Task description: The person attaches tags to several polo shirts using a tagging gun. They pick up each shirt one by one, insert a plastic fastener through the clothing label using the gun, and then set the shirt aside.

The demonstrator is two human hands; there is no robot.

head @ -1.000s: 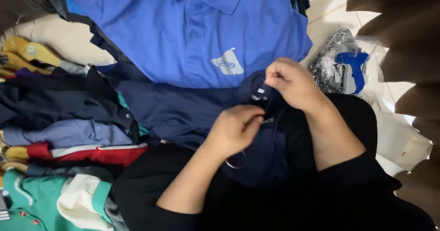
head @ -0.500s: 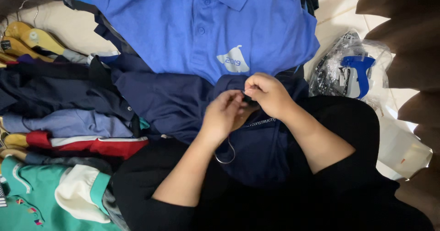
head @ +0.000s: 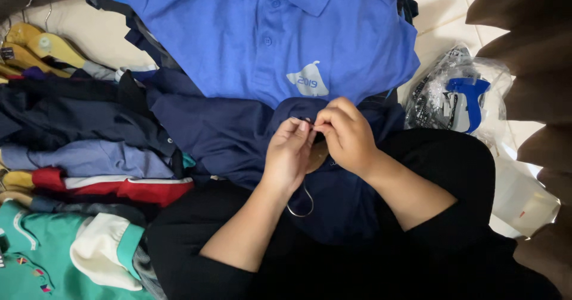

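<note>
Head view: left hand point(head: 290, 153) and right hand point(head: 347, 134) meet fingertip to fingertip at the collar of a navy garment point(head: 238, 139) lying across the lap, both grips pinched shut on its fabric. A wire hanger hook point(head: 301, 201) shows below the left wrist. Blue polo shirt point(head: 268, 32) lies just above. A bagged blue tagging gun point(head: 468, 100) sits right; folded clothes point(head: 83, 145) are stacked left.

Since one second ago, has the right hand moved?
Yes. The right hand came toward the left hand, along the navy shirt; they now touch.
</note>
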